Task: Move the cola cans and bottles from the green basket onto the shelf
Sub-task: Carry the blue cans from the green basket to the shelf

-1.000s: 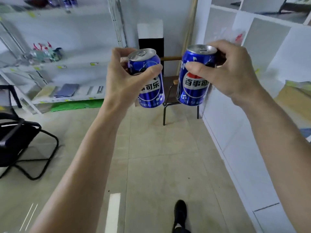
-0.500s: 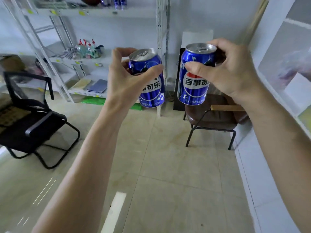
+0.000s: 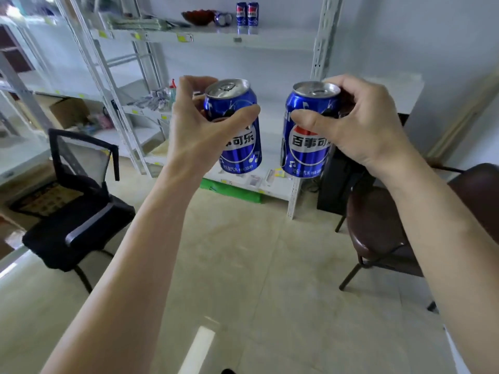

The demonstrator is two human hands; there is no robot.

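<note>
White shelf [image 3: 243, 36] behind, left hand [image 3: 199, 130] gripping cola can [image 3: 237, 141], right hand [image 3: 361, 130] gripping second can [image 3: 305, 147], labels part-hidden

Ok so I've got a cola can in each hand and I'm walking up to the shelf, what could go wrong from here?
1. Both the left hand and right hand are full, so neither can catch a slip or clear space.
2. The black chair and brown chair flank your path; you might clip a leg.
3. The top shelf already holds two upright cans; placing the left can or right can beside them could topple them.
</note>
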